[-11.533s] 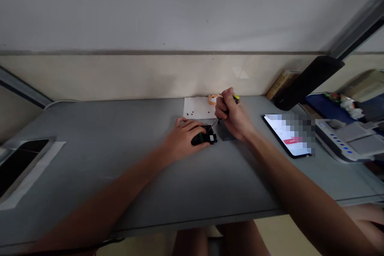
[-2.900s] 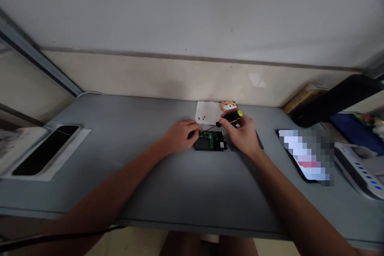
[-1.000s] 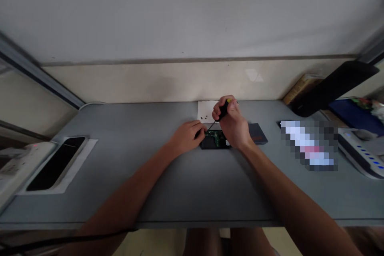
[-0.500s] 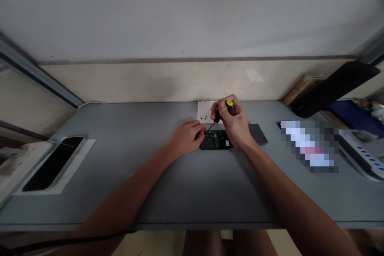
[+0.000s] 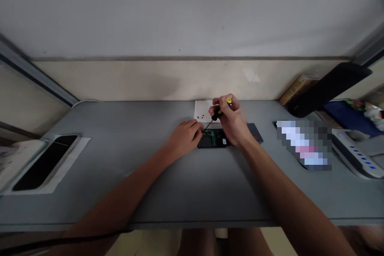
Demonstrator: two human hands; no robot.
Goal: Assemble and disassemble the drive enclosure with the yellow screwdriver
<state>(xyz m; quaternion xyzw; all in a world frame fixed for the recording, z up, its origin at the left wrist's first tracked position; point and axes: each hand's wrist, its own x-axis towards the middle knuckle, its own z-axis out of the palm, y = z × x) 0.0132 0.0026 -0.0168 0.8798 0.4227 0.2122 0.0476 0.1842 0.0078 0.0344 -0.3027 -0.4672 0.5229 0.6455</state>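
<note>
A dark, opened device with a green circuit board lies flat on the grey desk. My right hand grips a black and yellow screwdriver, whose thin shaft slants down to the board's upper left corner. Bent fingers of my left hand hold the device's left edge, close to the screwdriver tip. Behind it lies a white paper with several tiny dark screws. A dark flat piece is partly hidden by my right wrist.
At the left, a phone lies on white paper beside a white power strip. At the right are a blurred-out phone-like object, a black cylindrical object, a book and a white device with blue lights.
The whole view has shifted slightly, with the desk items now a little further left. Both hands keep their places at the device, and the screwdriver handle leans a bit more.
</note>
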